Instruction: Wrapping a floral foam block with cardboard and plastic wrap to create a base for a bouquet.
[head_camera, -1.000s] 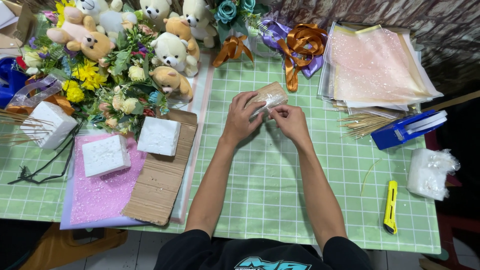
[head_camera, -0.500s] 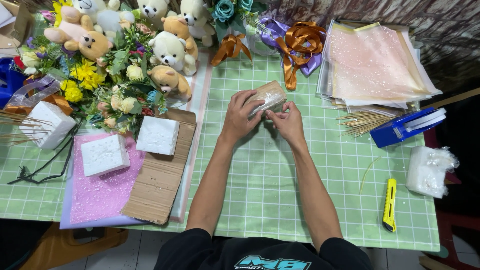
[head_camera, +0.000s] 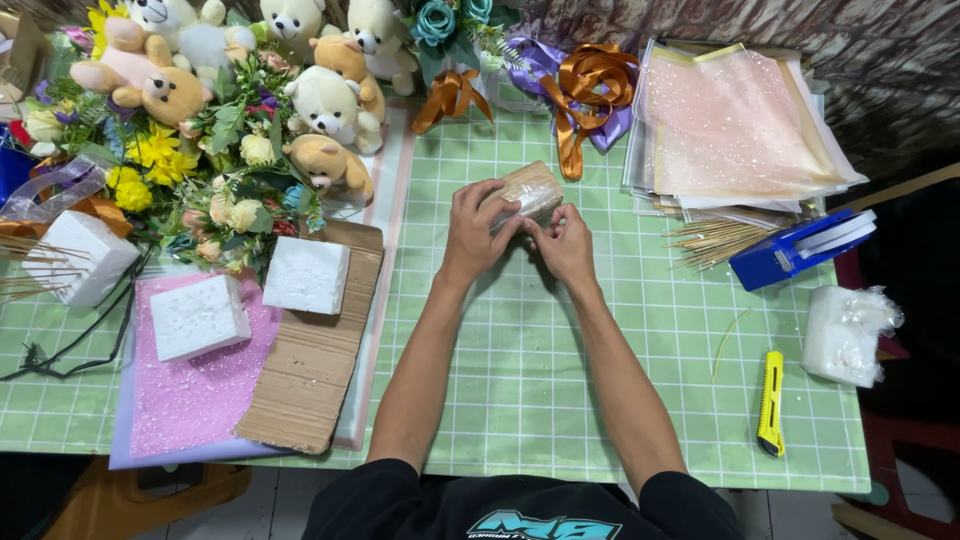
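Over the middle of the green checked table (head_camera: 520, 380), both hands hold a small tan block (head_camera: 527, 190) wrapped in clear film. My left hand (head_camera: 478, 232) grips its left side with the fingers curled over the top. My right hand (head_camera: 566, 243) pinches the block's lower right edge with the fingertips. The underside of the block is hidden by the fingers.
Plush bears and artificial flowers (head_camera: 220, 110) crowd the far left. White foam blocks (head_camera: 305, 274) lie on brown cardboard (head_camera: 310, 370) and a pink sheet. Ribbons (head_camera: 590, 85), pink wrapping sheets (head_camera: 735, 130), a blue tape dispenser (head_camera: 800, 250), thin sticks, a yellow utility knife (head_camera: 771, 402) and a plastic bundle (head_camera: 848, 332) sit right.
The block has tilted slightly in my hands and my fingers have shifted along it. Both hands stay at the same spot over the table.
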